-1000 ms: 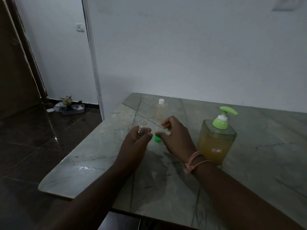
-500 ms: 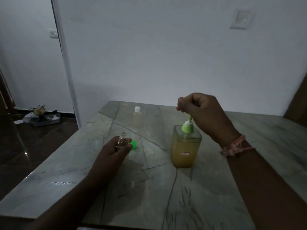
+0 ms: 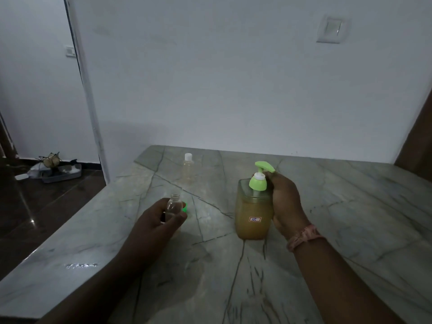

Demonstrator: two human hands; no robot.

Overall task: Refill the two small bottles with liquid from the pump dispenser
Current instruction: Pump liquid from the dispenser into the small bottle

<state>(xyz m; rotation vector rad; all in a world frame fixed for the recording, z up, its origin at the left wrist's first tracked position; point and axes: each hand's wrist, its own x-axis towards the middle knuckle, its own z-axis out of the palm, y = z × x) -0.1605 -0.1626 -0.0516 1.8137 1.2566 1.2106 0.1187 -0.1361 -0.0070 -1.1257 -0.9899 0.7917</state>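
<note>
My left hand (image 3: 156, 220) holds a small clear bottle (image 3: 174, 205) upright, its neck uncapped. A green cap (image 3: 185, 207) lies on the marble table (image 3: 350, 218) just behind that bottle. The pump dispenser (image 3: 254, 206), full of amber liquid with a green pump head, stands to the right of centre. My right hand (image 3: 286, 204) wraps around the dispenser's right side, thumb near the collar. A second small bottle (image 3: 188, 168) with a white cap stands farther back, apart from both hands.
The table's left edge drops to a dark tiled floor, where a tray of clutter (image 3: 56, 169) sits by the white wall. A wall switch plate (image 3: 332, 29) is high on the right. A dark wooden frame (image 3: 418, 136) borders the right side.
My right hand left the green cap on the table, went to the pump head, then dropped down to grip the dispenser's side. The left hand kept hold of the open bottle.
</note>
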